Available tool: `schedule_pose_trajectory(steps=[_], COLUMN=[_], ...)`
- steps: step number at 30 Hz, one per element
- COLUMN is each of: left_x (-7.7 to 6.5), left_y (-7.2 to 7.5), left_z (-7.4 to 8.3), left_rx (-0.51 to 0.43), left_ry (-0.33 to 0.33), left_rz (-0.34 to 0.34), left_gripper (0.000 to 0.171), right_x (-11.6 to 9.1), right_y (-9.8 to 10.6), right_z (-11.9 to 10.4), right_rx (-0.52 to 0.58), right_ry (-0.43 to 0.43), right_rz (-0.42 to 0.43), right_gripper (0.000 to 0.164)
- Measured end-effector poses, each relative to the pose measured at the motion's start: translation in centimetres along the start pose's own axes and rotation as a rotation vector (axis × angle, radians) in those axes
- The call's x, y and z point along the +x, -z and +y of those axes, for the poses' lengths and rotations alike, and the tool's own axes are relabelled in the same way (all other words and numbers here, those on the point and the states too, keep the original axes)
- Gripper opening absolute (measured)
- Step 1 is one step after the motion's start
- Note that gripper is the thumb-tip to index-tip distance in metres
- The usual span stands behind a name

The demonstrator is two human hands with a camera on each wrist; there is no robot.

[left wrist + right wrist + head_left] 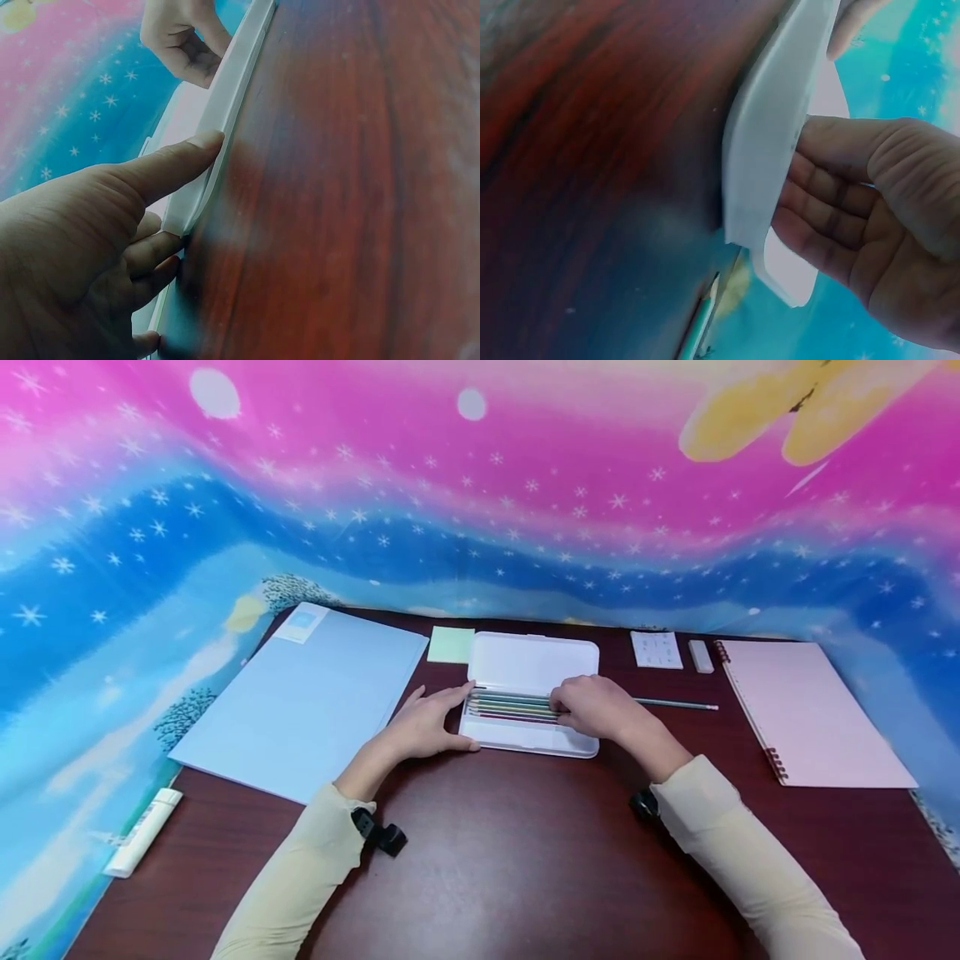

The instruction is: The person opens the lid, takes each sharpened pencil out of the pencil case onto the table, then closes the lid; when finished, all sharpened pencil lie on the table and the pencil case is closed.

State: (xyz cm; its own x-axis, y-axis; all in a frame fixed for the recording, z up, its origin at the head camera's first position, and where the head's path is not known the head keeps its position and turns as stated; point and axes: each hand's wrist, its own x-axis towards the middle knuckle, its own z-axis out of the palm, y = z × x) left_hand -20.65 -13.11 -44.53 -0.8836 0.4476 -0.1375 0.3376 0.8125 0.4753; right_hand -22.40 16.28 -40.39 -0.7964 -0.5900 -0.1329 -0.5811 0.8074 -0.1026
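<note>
A white pencil case (pixel 528 742) lies with its lid (pixel 534 660) up, several coloured pencils (pixel 510 704) side by side inside. My left hand (pixel 423 724) holds the case's left end, thumb along the front wall and fingers around the left corner; the left wrist view shows this grip on the case edge (pixel 238 67). Over the pencils' right ends my right hand (pixel 596 703) reaches in with curled fingers (pixel 825 202). The case wall (pixel 769 135) hides those fingertips, so I cannot tell whether they pinch a pencil. A green pencil (pixel 678 703) lies on the table to the right.
A blue folder (pixel 322 702) is at left, with a white tube (pixel 144 832) near the table edge. Green sticky notes (pixel 450 645) sit behind the left hand. At right are a small printed sheet (pixel 656 650), a white eraser (pixel 701 657) and a pink spiral notebook (pixel 821 714).
</note>
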Motion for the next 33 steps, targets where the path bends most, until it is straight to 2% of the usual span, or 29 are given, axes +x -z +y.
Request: schedule_pose_trajectory(steps=[6,9,12,17,23,33], left_x=[0.1,0.1,0.2,0.1,0.1,0.0], left_y=[0.2,0.3,0.4,0.2,0.1,0.2], left_z=[-0.1,-0.1,-0.1,-0.2,-0.2,-0.2], left_rx=[0.007,0.009,0.009,0.004,0.001,0.002], left_ry=[-0.006,-0.003,0.0,-0.001,-0.009,0.0], left_rz=[0.0,0.009,0.004,-0.002,-0.003,-0.011], left_gripper=[0.104,0.104,0.103,0.103,0.103,0.103], right_x=[-0.8,-1.0,-0.9,-0.6,-0.7,-2.3], right_y=[0.1,0.1,0.0,-0.3,-0.6,0.2], right_z=[0.9,1.2,1.2,1.0,1.5,4.3], right_rx=[0.141,0.159,0.141,0.096,0.101,0.213], right_ry=[-0.058,-0.102,-0.115,-0.101,-0.102,-0.053], right_rz=[0.07,0.088,0.061,0.047,0.058,0.185], right_gripper=[0.016,0.022,0.026,0.024,0.023,0.016])
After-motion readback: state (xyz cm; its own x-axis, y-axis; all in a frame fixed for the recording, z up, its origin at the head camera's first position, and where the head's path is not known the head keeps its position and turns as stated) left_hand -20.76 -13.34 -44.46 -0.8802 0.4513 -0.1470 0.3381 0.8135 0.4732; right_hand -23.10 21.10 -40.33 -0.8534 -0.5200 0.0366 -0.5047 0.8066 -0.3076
